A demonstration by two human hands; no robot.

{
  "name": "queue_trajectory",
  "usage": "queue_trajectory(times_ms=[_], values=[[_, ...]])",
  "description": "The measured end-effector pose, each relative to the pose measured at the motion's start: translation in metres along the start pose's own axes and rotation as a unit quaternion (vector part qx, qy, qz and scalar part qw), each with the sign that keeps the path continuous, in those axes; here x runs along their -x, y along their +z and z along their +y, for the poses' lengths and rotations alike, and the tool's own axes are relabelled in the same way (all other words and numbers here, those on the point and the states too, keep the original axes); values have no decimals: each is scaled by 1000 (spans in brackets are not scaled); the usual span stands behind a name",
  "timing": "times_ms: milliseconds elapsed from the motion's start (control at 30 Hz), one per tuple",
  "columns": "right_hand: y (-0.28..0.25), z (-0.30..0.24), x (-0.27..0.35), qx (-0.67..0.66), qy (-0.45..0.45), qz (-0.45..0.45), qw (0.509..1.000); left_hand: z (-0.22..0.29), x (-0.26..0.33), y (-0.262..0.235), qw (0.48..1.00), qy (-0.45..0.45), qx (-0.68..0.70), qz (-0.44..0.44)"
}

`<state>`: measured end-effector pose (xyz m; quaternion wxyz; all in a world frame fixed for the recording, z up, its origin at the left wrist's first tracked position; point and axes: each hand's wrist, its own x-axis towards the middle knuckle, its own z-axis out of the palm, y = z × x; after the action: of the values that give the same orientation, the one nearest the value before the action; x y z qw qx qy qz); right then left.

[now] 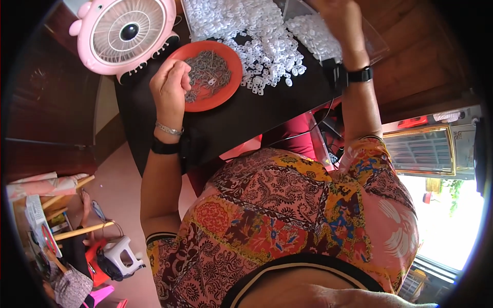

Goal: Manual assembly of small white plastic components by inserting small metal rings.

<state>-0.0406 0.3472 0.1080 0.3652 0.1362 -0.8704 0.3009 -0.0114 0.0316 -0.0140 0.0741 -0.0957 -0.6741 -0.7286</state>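
My left hand is at the left rim of a round orange-red plate. Its fingers are curled together, and whatever is in them is hidden. Many small grey metal pieces, thin like pins, lie heaped on the plate, with a white piece among them. At the top edge my right hand is raised over a clear container of small white plastic pieces. Motion blur and the frame edge hide its fingers. Between the hands, loose white oval pieces with holes spread from a large pile.
A pink fan stands at the far left of the dark table. A black cable hangs near the right side of the table. On the floor at lower left are a white stool and another person's leg.
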Motion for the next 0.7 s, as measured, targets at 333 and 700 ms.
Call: queue_trajectory(times_ms=[333, 700], values=[[142, -48, 82, -35, -231, -421, 876, -16, -9, -9, 999, -31, 20, 31], [157, -46, 88, 20, -196, -394, 898, -8, -2, -6, 998, -59, 31, 12]])
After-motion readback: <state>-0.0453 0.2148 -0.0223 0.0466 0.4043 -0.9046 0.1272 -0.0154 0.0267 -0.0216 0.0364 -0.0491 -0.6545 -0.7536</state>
